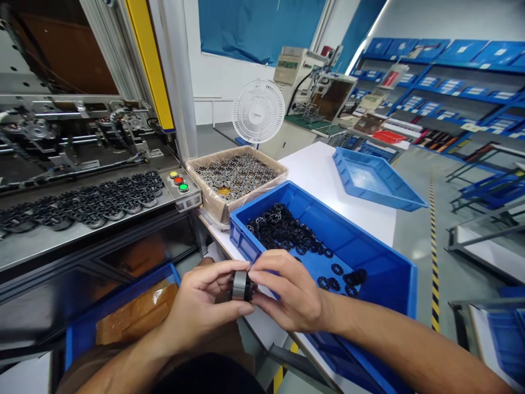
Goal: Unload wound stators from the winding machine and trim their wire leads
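Note:
Between my two hands is a motor stator core (240,285), a grey metal ring with black plastic along its edges, held on its side. My left hand (205,295) grips it from the left, thumb below and index finger over the top. The fingers of my right hand (287,287) are closed on its right side, at the black toothed plastic end piece (249,289). Just beyond the hands stands a deep blue bin (348,219) holding many loose black plastic end pieces (283,227).
A plastic-lined carton (205,202) full of stator cores stands behind the bin. Rows of stators (82,202) line the machine ledge at left, near a button box (182,189). A blue tray (377,175), a white fan (258,112) and shelves (451,82) are farther back.

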`<state>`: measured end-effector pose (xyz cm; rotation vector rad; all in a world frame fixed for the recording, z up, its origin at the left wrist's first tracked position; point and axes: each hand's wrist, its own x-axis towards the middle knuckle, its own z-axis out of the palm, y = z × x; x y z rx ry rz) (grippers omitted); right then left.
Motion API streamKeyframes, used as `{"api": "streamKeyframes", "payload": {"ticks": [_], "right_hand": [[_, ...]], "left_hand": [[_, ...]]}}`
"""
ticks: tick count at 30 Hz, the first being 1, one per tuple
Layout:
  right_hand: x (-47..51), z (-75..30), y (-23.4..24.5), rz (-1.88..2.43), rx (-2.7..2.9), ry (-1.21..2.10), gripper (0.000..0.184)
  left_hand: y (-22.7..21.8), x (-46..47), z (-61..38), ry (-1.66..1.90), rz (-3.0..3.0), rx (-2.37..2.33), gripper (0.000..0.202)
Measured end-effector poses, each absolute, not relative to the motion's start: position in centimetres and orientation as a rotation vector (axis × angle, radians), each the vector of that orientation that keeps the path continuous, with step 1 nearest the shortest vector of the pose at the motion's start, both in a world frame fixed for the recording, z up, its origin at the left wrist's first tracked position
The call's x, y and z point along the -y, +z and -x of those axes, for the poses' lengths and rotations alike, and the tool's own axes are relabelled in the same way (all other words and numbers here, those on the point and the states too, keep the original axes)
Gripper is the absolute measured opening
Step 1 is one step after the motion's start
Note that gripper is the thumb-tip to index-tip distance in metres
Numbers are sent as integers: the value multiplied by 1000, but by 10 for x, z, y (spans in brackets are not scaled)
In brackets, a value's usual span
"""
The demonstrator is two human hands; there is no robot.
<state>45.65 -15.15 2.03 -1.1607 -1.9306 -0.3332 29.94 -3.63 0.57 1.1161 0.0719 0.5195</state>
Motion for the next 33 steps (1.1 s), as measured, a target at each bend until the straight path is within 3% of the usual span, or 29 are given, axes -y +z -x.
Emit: {"api": "streamKeyframes", "payload": {"ticks": [33], "right_hand": [[155,-458,20,1209,2058,-521,29]], "left_hand": [[0,36,-293,422,-1189,-102,56]]}}
